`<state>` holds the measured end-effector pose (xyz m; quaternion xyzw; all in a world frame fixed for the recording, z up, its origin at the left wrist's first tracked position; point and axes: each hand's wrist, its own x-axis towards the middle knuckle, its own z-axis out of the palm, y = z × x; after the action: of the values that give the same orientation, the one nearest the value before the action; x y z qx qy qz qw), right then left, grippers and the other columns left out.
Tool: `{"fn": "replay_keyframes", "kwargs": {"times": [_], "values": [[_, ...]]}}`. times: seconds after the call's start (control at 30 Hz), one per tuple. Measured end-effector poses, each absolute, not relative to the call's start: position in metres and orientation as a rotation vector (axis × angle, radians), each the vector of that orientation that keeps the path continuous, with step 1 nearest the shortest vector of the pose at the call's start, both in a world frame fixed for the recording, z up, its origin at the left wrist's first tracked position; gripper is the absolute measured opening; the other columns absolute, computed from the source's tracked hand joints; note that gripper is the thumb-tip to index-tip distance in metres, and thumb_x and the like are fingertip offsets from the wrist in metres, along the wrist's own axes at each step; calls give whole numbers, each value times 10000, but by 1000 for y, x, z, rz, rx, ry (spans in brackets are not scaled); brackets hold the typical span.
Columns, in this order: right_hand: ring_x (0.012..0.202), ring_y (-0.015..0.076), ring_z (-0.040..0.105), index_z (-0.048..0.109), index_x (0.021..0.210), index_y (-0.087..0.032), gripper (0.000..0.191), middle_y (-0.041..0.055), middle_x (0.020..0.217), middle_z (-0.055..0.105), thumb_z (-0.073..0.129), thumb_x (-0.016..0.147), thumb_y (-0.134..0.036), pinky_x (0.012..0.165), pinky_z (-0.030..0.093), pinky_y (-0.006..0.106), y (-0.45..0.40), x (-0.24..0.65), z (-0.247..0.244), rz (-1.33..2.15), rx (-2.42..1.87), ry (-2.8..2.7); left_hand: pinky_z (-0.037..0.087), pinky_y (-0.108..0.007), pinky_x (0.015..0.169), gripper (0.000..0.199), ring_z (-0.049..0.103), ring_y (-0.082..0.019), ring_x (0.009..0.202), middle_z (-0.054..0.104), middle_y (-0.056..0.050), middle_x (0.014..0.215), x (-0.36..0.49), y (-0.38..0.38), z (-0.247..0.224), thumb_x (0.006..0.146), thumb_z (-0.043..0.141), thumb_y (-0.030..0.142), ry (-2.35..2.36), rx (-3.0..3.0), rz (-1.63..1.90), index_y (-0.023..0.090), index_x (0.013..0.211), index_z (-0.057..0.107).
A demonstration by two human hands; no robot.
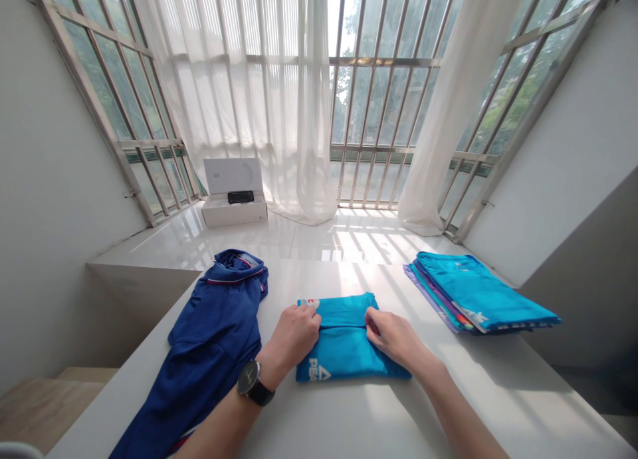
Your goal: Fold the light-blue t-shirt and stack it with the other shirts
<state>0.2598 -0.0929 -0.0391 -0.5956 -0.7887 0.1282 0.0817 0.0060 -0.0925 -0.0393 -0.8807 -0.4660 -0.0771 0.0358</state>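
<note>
Two hands, one bundle of cloth: my left hand (294,337) and my right hand (397,339) are both on a folded turquoise shirt (346,356), which sits straight ahead of me on the white surface (319,416). Its long axis runs side to side across my view, so each hand has one end of it. A fold runs the same way across the top part, and that's where my fingers are. Both hands are closed up, fingers bunched down into the cloth along that fold, holding it from either side with a gap between them. Neither hand is really nearer, though my left sits a bit further over the bundle, while my right comes in from the far side at more of an angle.

There's a black wristwatch (255,383) on my left wrist, and a white PEAK print (319,369) along the shirt's near edge.

Just past my left hand, a navy track jacket (214,333) lies loose and unfolded, not touching the shirt. Off to the right is a neat stack of folded shirts (478,293), turquoise on top. Beyond the surface, a white box (234,210) holding a black device (240,196) sits on the glossy tiled floor (199,243) by the sheer curtains (294,113).
</note>
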Motion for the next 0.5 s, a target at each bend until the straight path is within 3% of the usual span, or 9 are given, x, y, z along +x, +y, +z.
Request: {"fn": "replay_keyframes", "kwargs": {"times": [0.5], "values": [[684, 159, 557, 543, 869, -220, 92, 19, 789, 646, 458, 890, -192, 612, 269, 268, -93, 261, -41, 362, -1767, -2367, 504, -332, 816, 210, 619, -222, 937, 670, -62, 987, -1, -93, -35, 932, 463, 52, -1263, -2860, -197, 188, 936, 623]]}}
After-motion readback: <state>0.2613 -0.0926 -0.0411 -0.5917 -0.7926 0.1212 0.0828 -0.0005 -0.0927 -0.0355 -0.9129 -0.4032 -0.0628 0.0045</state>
